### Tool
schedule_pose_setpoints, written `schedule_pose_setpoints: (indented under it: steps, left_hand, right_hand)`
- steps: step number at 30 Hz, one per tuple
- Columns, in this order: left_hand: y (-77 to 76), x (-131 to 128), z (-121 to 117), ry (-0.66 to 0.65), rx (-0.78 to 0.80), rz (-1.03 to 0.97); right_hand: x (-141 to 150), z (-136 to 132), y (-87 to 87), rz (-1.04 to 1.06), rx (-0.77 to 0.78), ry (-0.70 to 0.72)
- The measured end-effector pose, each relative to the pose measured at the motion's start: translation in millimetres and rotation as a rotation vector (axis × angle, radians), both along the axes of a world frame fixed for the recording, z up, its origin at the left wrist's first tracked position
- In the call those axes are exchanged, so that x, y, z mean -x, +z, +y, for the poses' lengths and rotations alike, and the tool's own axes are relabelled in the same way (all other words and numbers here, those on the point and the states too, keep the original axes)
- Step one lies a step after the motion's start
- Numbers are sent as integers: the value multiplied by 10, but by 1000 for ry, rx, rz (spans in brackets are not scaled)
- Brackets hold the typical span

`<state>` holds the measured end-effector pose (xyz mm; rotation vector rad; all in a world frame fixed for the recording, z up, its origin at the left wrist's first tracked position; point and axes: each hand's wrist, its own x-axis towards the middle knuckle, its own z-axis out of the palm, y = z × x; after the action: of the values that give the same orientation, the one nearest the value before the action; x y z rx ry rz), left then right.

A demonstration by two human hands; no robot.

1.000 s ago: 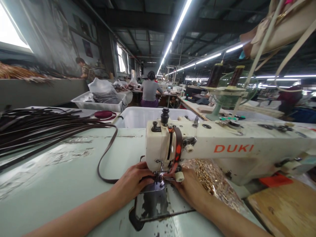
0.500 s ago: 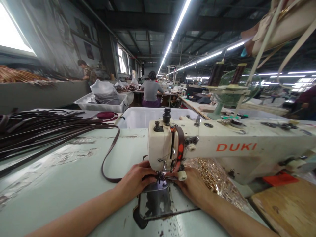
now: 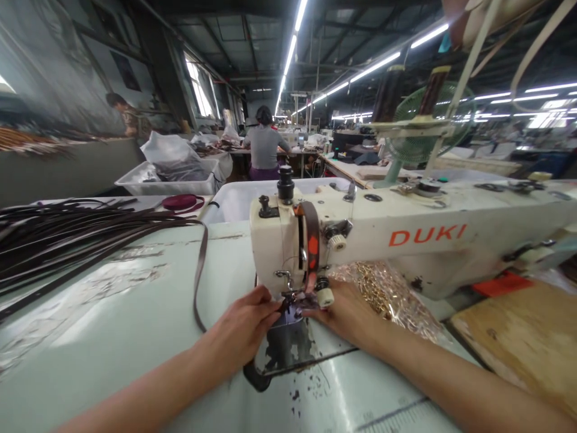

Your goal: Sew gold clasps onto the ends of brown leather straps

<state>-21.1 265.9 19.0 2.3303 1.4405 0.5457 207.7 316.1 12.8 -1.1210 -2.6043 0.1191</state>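
My left hand is closed, its thumb and fingers pinched together on a dark brown strap just left of the needle area. The strap loops back from behind this hand to a pile on the left. My right hand is at the right side of the presser foot, its fingers drawn together. Its fingertips are partly hidden by the machine's parts, so what they hold does not show. Above both hands is the head of a cream sewing machine marked DUKI. A metal plate lies below.
Dark straps are heaped on the left of the pale green table. A bag of gold-coloured metal hardware lies behind my right arm. At the right is a wooden board. A white bin stands behind the machine; a person sits farther off.
The camera view has shifted, so the machine appears higher and slightly left. My left hand has turned, its fingers now more bunched at the needle area. The strap's loop has become narrower.
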Motion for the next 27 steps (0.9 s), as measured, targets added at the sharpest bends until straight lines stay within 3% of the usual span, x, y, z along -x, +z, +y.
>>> schedule_pose_setpoints:
  steps: [7, 12, 17, 20, 23, 27]
  left_hand:
    - [110, -254, -433, -155, 38, 68]
    - [160, -286, -535, 20, -77, 234]
    - [98, -306, -611, -106, -230, 356]
    - [39, -294, -551, -72, -127, 290]
    - [32, -212, -367, 87, -31, 68]
    - [-7, -126, -75, 262, 37, -109]
  right_hand:
    - [177, -115, -20, -114, -90, -139]
    - [21, -128, 50, -84, -96, -44]
    - [-118, -211, 17, -48, -100, 156]
    - [-80, -257, 6, -21, -90, 122]
    - [-1, -292, 40, -2, -102, 1]
    - [107, -349, 23, -48, -191, -31]
